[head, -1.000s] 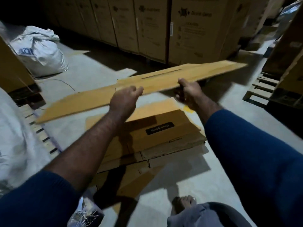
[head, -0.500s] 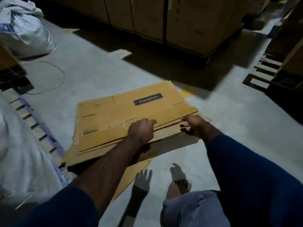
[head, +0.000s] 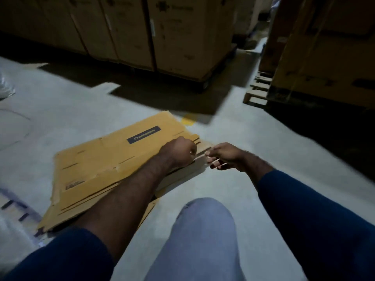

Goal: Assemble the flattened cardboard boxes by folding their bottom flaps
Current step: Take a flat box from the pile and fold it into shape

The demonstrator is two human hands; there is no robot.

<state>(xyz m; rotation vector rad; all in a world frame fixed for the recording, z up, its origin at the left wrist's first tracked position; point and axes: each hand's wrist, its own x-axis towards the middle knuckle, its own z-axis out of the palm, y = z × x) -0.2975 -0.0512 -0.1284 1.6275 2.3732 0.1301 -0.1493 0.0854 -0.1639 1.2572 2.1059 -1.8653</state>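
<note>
Several flattened cardboard boxes (head: pixel 105 165) are lying in a stack on the concrete floor (head: pixel 233 189), left of the person's bent knee (head: pixel 203 230), the top one showing a dark label (head: pixel 144 134). In the head view, the left hand (head: pixel 178 151) is curling into a fist over the stack's right corner, fingers wrapping the upper sheet's edge. The right hand (head: pixel 225 157) is meeting it just beside, thumb and forefinger pinching the same pale edge while its other fingers are hanging loosely bent. Tall cartons (head: pixel 182 33) are standing behind in shadow, and a wooden pallet (head: pixel 255 92) is sitting to the right.
</note>
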